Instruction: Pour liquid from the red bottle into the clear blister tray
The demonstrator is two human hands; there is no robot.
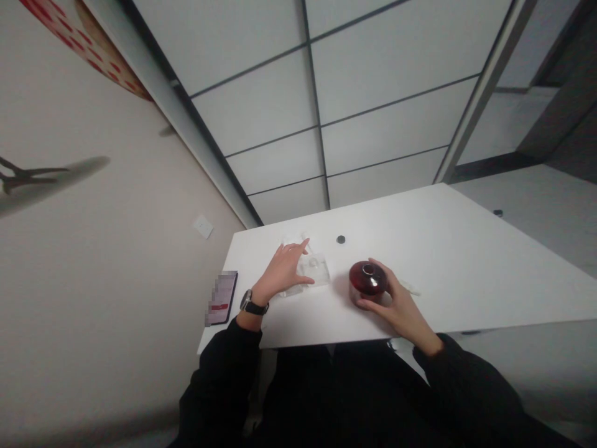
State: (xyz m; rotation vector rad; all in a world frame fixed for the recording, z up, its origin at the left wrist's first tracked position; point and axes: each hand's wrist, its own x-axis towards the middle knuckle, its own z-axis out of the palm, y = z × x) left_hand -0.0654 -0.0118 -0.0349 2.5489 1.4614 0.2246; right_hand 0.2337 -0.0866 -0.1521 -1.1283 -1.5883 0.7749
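Fingers and thumb wrapped round its right side, my right hand (pixel 396 305) grips a dark red, glossy round container (pixel 368 283) with a ring-shaped mark on top. It appears to stand upright on the white table (pixel 448 249). My left hand (pixel 282 270), with a watch on the wrist, is open, its thumb and fingers spread apart. Beside and partly under that hand is a clear, box-like transparent container (pixel 317 270) with a round part on top. More clear pieces are partly hidden behind the left hand, and I cannot tell whether it touches them.
A small dark disc (pixel 341 239) lies towards the back of the table. Right of the red container is a thin whitish item (pixel 410 287). A phone (pixel 224 298) lies at the left edge by the wall. Panelled sliding doors (pixel 275 93) stand behind the table.
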